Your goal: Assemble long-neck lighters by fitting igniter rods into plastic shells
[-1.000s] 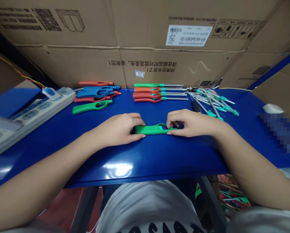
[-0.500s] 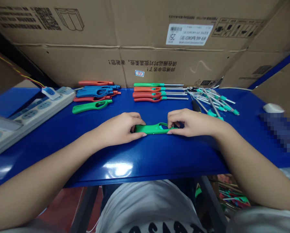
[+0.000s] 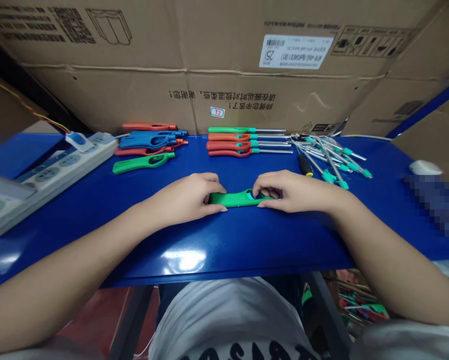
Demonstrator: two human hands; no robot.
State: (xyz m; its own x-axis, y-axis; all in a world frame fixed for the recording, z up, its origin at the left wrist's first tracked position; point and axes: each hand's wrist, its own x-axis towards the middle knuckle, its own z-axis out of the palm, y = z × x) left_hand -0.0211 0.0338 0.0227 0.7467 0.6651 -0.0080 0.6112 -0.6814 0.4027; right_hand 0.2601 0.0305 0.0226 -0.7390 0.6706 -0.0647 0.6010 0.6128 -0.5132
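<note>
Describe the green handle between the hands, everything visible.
The green handle is long and slim, plastic by its look, with an oval opening toward its right end and a teal piece showing inside. It lies lengthwise left to right over the blue tabletop; whether it touches is unclear. The left hand grips its left end, the right hand its right; both ends are partly hidden.

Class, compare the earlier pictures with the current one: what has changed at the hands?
The right hand has its curled fingers shifted slightly left, over the opening of the green handle; more of the black-and-yellow tool now shows behind it. Nothing was let go. The left hand keeps its hold.
</note>
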